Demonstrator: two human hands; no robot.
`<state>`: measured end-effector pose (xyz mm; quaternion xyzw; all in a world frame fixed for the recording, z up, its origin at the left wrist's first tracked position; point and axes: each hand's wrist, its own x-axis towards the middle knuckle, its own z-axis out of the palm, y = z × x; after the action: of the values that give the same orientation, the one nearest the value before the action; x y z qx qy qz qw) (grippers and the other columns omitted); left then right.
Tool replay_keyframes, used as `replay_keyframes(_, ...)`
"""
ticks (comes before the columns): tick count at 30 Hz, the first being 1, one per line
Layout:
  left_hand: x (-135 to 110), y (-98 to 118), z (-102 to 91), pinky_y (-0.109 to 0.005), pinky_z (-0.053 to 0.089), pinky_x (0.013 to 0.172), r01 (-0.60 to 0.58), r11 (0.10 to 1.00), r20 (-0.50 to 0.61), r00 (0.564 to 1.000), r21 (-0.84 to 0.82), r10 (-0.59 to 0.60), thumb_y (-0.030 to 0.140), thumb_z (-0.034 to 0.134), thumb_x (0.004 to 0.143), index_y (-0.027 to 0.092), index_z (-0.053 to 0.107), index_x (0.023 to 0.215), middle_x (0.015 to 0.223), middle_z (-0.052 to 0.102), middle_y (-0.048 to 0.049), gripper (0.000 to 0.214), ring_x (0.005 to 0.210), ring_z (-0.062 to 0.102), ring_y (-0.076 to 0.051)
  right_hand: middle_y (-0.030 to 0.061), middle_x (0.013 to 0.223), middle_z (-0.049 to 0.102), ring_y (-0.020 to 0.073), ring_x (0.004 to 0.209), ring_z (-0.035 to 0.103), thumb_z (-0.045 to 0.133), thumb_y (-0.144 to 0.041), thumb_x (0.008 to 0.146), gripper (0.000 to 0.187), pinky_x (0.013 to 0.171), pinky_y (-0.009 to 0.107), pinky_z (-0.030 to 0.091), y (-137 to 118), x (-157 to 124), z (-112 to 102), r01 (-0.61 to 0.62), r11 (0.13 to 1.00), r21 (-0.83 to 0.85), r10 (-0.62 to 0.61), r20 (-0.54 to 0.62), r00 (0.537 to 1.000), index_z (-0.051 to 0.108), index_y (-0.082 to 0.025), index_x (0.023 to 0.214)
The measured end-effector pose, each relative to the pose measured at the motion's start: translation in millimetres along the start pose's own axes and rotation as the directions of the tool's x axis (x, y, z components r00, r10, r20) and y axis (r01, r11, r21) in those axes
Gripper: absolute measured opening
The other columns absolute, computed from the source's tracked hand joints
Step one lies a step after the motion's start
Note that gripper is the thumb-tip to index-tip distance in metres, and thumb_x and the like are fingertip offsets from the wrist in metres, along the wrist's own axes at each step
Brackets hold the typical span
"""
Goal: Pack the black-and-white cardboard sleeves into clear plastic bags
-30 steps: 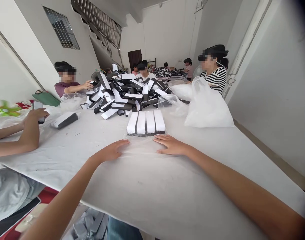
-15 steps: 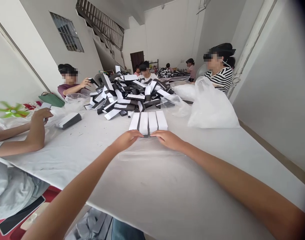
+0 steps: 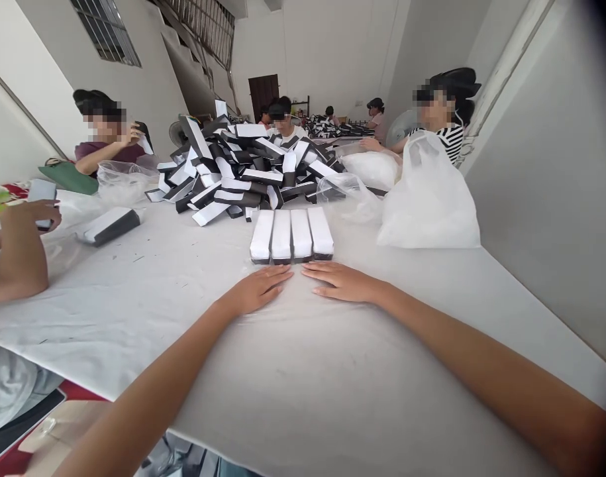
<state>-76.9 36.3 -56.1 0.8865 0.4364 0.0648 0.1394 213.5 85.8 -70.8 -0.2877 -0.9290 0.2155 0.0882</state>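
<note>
left hand: my left hand [image 3: 260, 290] lies palm down on the white table cloth [image 3: 148, 318], flat and spread, pinching nothing, fingertips pointing right and far, stopping just short of the box row.

right hand: my right hand [image 3: 340, 281] mirrors it, palm down, open, holding nothing, fingertips pointing left and far. Neither hand is clearly nearer; the two sets of fingertips nearly meet below the row's middle, with a narrow gap between them.

box row: four long white-topped black boxes [image 3: 291, 235] sit side by side, just far of my hands. Each long axis runs near to far, and the row itself runs left to right. Their near ends line up. I can't tell whether my fingertips touch them.

around row: a heap of loose black-and-white boxes [image 3: 238, 172] lies just beyond the far ends. A crumpled clear plastic bag [image 3: 350, 199] and a large white plastic bag [image 3: 426, 205] sit to the right.

rest: a single box [image 3: 111, 225] lies left, near a co-worker's hand [image 3: 34, 215]. Another person in a striped top [image 3: 449, 142] sits far right; more workers line the far table.
</note>
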Motion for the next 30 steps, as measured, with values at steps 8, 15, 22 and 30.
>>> replay_keyframes(8,4.1,-0.1,-1.9,-0.037,0.012,0.121,0.03,0.999,0.022,0.999,0.039,-0.031,0.049,0.023,0.101,0.033,0.028,0.151,0.16,0.018,0.0053,0.052,0.147,0.019,-0.019,-0.006,0.157,0.028,0.0247,0.145,0.024,0.037,-0.057,0.096,0.057,0.118,0.043,0.019,5.7,5.5,0.4,0.029,1.0,0.009,-0.029,-0.068,0.997,0.034,-0.037,0.149)
replay_keyframes(15,3.2,-0.6,-3.3,-0.04,0.013,0.12,0.051,0.998,0.014,0.999,0.028,-0.051,0.053,0.027,0.1,0.033,0.031,0.15,0.16,0.02,0.0033,0.054,0.147,0.021,-0.021,-0.0065,0.159,0.021,0.0274,0.147,0.019,0.055,-0.065,0.084,0.076,0.12,0.044,0.012,9.9,4.2,-3.2,0.048,0.999,0.011,-0.048,-0.008,0.999,0.028,-0.039,0.15)
replay_keyframes(22,-13.0,-4.7,-8.6,-0.04,0.02,0.119,0.117,0.989,-0.062,0.99,-0.093,-0.123,0.055,0.033,0.096,0.031,0.044,0.144,0.156,0.033,0.0019,0.055,0.143,0.03,-0.023,0.0015,0.146,0.048,0.0268,0.135,0.042,0.054,-0.059,0.087,0.056,0.112,0.042,0.032,7.3,-3.9,1.5,0.029,0.999,0.033,-0.022,-0.195,0.981,0.056,-0.031,0.135)
replay_keyframes(30,-57.0,-46.4,-39.4,-0.038,0.044,0.104,0.36,0.891,-0.162,0.896,-0.277,-0.413,0.032,0.042,0.085,0.03,0.069,0.114,0.131,0.062,0.002,0.039,0.119,0.057,-0.025,0.0058,0.115,0.069,0.0232,0.1,0.065,0.041,-0.036,0.093,0.036,0.093,0.041,0.047,34.8,-25.0,-15.6,-0.15,0.917,0.37,0.271,-0.299,0.915,0.064,-0.024,0.118)
